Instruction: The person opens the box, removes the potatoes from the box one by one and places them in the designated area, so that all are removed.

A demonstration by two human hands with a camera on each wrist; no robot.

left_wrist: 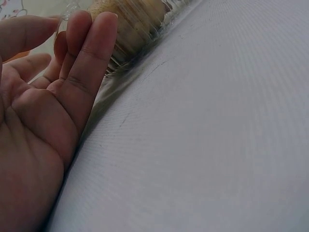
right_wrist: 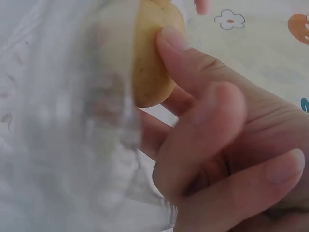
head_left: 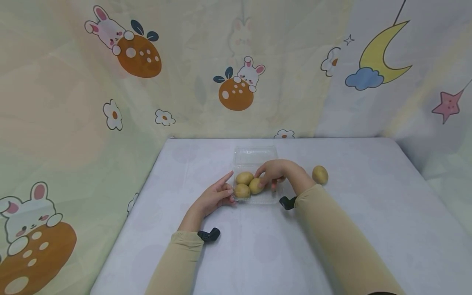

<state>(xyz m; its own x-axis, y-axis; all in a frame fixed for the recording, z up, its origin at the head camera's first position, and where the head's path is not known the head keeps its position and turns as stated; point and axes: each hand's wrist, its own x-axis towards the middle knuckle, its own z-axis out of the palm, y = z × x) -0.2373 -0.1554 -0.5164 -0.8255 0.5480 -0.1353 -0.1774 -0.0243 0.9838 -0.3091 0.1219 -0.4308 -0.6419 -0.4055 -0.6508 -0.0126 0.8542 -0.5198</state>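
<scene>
A clear plastic clamshell container (head_left: 267, 198) lies on the table with its lid (head_left: 255, 155) folded back. Three yellow potatoes sit inside: one at the back (head_left: 244, 178), one at the front left (head_left: 241, 191) and one toward the middle (head_left: 256, 186). My right hand (head_left: 274, 170) pinches the middle potato between thumb and fingers; the right wrist view shows the thumb on this potato (right_wrist: 152, 72), partly behind blurred plastic. At the container's left edge, my left hand (head_left: 215, 194) pinches the rim, index finger extended. Another potato (head_left: 320, 175) lies outside, right of my right wrist.
A white cloth covers the table (head_left: 243, 254). Behind it hangs a patterned curtain (head_left: 191, 61) with rabbits, flowers and a moon. Each wrist wears a small black device, one on the left (head_left: 209, 234) and one on the right (head_left: 287, 203).
</scene>
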